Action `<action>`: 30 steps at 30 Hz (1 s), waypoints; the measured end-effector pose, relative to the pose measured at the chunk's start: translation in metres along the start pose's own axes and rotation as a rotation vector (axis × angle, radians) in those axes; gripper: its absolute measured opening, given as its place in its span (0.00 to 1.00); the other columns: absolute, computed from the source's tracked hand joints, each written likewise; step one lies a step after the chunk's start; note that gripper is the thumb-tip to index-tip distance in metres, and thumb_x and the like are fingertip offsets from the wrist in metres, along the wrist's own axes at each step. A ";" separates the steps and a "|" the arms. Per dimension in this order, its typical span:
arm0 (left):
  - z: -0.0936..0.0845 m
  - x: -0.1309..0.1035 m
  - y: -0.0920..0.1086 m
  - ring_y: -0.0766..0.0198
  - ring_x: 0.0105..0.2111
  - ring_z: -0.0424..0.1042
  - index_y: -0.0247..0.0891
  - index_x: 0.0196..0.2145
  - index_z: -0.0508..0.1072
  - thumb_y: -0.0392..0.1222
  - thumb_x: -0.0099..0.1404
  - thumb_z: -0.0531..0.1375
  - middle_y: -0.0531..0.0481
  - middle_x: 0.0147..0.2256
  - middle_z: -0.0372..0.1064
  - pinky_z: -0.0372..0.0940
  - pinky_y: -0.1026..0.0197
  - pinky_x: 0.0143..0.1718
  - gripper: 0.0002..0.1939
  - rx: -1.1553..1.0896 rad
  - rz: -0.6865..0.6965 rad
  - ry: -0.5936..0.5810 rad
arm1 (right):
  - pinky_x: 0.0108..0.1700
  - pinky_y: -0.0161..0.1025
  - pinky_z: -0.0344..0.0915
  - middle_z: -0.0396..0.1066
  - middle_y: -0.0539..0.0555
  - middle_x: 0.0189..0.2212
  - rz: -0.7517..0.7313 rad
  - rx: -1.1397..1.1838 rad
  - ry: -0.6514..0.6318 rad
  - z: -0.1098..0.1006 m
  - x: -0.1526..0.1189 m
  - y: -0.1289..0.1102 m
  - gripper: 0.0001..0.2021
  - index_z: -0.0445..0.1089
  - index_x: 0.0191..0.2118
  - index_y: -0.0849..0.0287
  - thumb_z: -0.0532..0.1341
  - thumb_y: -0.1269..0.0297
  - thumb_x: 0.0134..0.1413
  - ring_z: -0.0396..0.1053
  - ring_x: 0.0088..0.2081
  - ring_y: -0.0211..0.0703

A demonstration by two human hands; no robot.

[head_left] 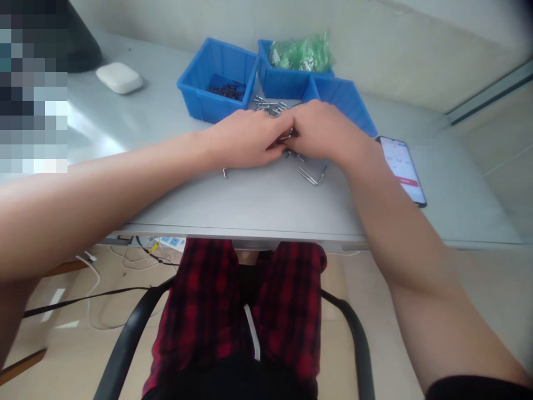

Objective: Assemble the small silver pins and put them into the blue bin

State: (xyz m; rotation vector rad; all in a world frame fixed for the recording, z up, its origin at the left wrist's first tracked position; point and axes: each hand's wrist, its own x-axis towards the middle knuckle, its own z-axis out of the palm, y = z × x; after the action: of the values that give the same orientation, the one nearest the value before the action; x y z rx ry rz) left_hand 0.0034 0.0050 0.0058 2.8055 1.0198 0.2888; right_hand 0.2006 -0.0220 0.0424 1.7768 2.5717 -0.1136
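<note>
Far left on the grey surface (258, 203), I see a dark object (85, 41), only partly visible, then a white rounded thing (119, 78) lying flat near it. Below the surface's edge: black chair arm (133, 330), some cables, white power strip (172, 242) with blue sockets.

Next, blue bin (208, 105), holding a small heap of dark screw-like pieces (227, 90). In front of it one small bent metal piece (225, 173) pokes out just below the person's left hand (244, 139). That hand is palm down, fingers bent inward, tips up against the other hand; can't tell from here whether it grips anything. Red-and-black checked trousers (208, 289) under the edge, person seated.

Middle: shiny metal pieces (272, 105) in a loose pile on the surface, directly behind and partly under the hands, close to the bins' fronts. A bit of metal glints in the narrow gap where the fingers meet; which hand has it, I can't say. Behind, second blue bin (287, 83) with a green plastic bag (302, 53) sticking up out of it. Nearer the person, a few loose L-shaped rods (308, 175) lie apart from the pile.

Right hand (318, 130) is curled, fingers toward the left one, grip hidden. Third blue bin (343, 100) just behind it. Rightmost, phone (403, 169), screen lit, beside the right forearm.
</note>
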 end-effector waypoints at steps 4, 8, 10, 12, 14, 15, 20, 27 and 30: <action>0.000 0.001 0.000 0.41 0.55 0.86 0.47 0.65 0.78 0.46 0.76 0.58 0.42 0.49 0.88 0.75 0.48 0.53 0.23 0.000 0.004 -0.009 | 0.52 0.58 0.75 0.89 0.55 0.55 -0.001 -0.022 0.000 0.000 0.001 0.000 0.17 0.88 0.52 0.39 0.64 0.62 0.65 0.82 0.58 0.75; -0.001 0.000 -0.001 0.40 0.55 0.86 0.47 0.65 0.78 0.46 0.76 0.58 0.42 0.49 0.88 0.76 0.48 0.51 0.24 0.009 0.004 -0.011 | 0.52 0.57 0.74 0.88 0.55 0.56 -0.012 -0.020 -0.012 -0.001 -0.001 -0.001 0.21 0.87 0.54 0.39 0.62 0.68 0.65 0.83 0.58 0.73; -0.002 -0.001 0.001 0.40 0.54 0.86 0.47 0.66 0.78 0.47 0.76 0.58 0.42 0.50 0.88 0.76 0.48 0.51 0.24 0.001 -0.001 -0.017 | 0.52 0.57 0.74 0.88 0.55 0.57 -0.006 -0.011 -0.015 -0.002 -0.001 -0.002 0.22 0.87 0.54 0.39 0.61 0.70 0.65 0.83 0.59 0.73; -0.004 -0.002 0.002 0.41 0.54 0.86 0.47 0.66 0.78 0.47 0.76 0.58 0.42 0.50 0.88 0.76 0.49 0.50 0.24 -0.011 -0.003 -0.018 | 0.53 0.56 0.73 0.88 0.55 0.57 0.003 0.000 -0.017 -0.002 -0.002 -0.003 0.21 0.87 0.53 0.39 0.61 0.70 0.65 0.82 0.60 0.73; -0.005 -0.003 0.003 0.43 0.54 0.86 0.46 0.65 0.78 0.47 0.76 0.58 0.42 0.50 0.88 0.75 0.50 0.51 0.23 -0.017 0.004 -0.014 | 0.53 0.56 0.73 0.88 0.55 0.57 0.003 0.011 -0.015 -0.002 -0.002 -0.002 0.20 0.87 0.52 0.39 0.62 0.70 0.66 0.83 0.60 0.73; -0.005 -0.003 0.003 0.43 0.54 0.86 0.46 0.65 0.78 0.46 0.76 0.58 0.43 0.50 0.88 0.75 0.50 0.51 0.23 -0.019 0.008 -0.014 | 0.53 0.57 0.72 0.88 0.55 0.56 -0.001 0.016 -0.012 -0.002 -0.002 -0.002 0.20 0.86 0.51 0.39 0.62 0.70 0.66 0.83 0.59 0.73; -0.001 -0.001 -0.002 0.41 0.54 0.86 0.47 0.65 0.78 0.47 0.75 0.58 0.42 0.51 0.88 0.76 0.49 0.51 0.24 -0.017 0.006 -0.010 | 0.54 0.58 0.73 0.88 0.54 0.55 -0.016 0.038 -0.002 -0.001 -0.002 0.000 0.17 0.86 0.48 0.37 0.63 0.66 0.65 0.82 0.58 0.74; 0.009 0.004 -0.012 0.40 0.54 0.86 0.49 0.64 0.78 0.49 0.75 0.59 0.42 0.48 0.89 0.76 0.48 0.50 0.23 -0.003 0.027 0.016 | 0.53 0.60 0.75 0.89 0.53 0.55 -0.003 0.011 -0.007 -0.003 -0.003 -0.002 0.17 0.87 0.51 0.36 0.63 0.61 0.65 0.82 0.58 0.74; 0.010 0.004 -0.013 0.39 0.54 0.86 0.49 0.64 0.79 0.50 0.75 0.59 0.41 0.50 0.89 0.77 0.47 0.50 0.23 -0.006 0.030 0.019 | 0.53 0.61 0.75 0.89 0.52 0.55 0.005 0.009 -0.011 -0.003 -0.004 -0.003 0.16 0.87 0.51 0.35 0.64 0.58 0.65 0.82 0.58 0.76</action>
State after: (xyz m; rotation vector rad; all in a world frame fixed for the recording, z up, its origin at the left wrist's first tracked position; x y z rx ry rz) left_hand 0.0006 0.0168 -0.0060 2.8201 0.9796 0.3225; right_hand 0.1993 -0.0266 0.0461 1.7801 2.5633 -0.1338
